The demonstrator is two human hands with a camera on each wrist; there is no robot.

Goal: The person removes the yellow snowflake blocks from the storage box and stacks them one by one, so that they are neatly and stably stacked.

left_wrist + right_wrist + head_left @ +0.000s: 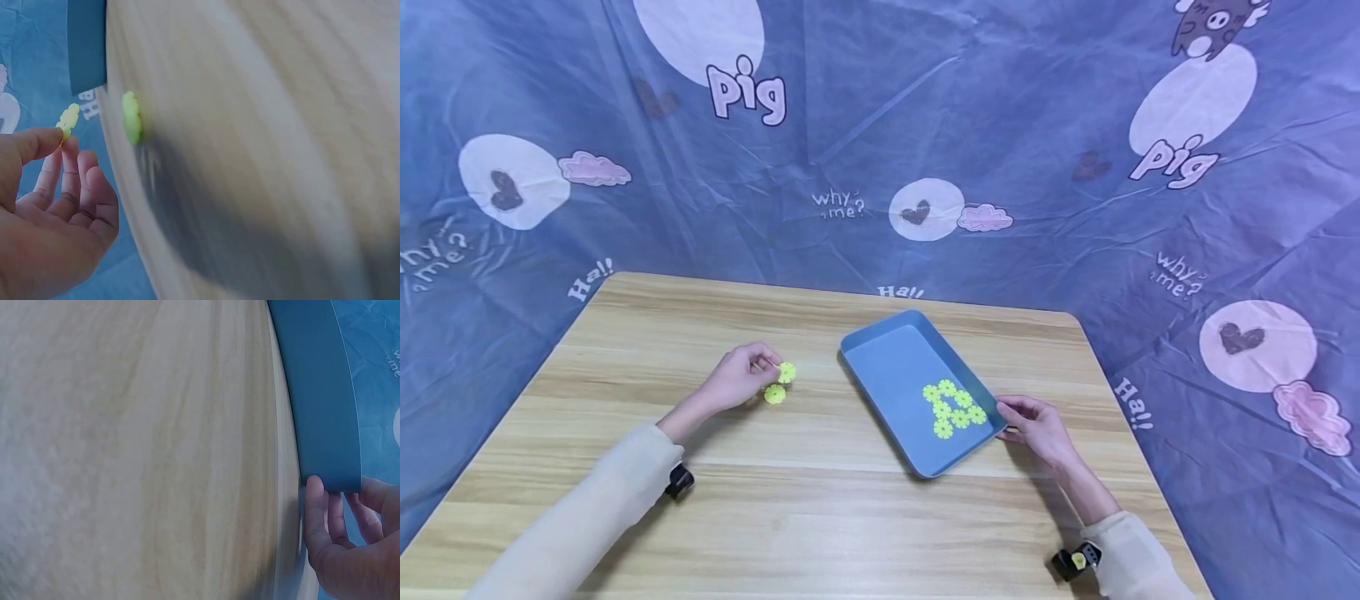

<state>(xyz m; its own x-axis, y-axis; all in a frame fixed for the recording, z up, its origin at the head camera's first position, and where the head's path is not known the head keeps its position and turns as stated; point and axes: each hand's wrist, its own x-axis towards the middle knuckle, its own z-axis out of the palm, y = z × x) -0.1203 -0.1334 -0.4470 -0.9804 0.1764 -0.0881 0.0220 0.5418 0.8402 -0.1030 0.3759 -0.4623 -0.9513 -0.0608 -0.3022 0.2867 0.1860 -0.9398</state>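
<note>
My left hand (747,377) pinches a yellow-green flower-shaped disc (787,372) between thumb and fingertips, raised off the table in the left wrist view. Just below it on the wood lies a second such disc (774,394). The blue rectangular tray (887,367) stands to the right, turned at an angle. Several like discs (943,409) lie grouped inside its near right part. At the tray's right corner my right hand (1036,427) grips the edge, thumb at the rim and fingers against the outer wall (325,400).
The wooden table (820,533) reaches back to a blue printed cloth (1045,108) that hangs behind and at both sides. Dark wrist cameras sit at the left cuff (680,482) and the right cuff (1075,561).
</note>
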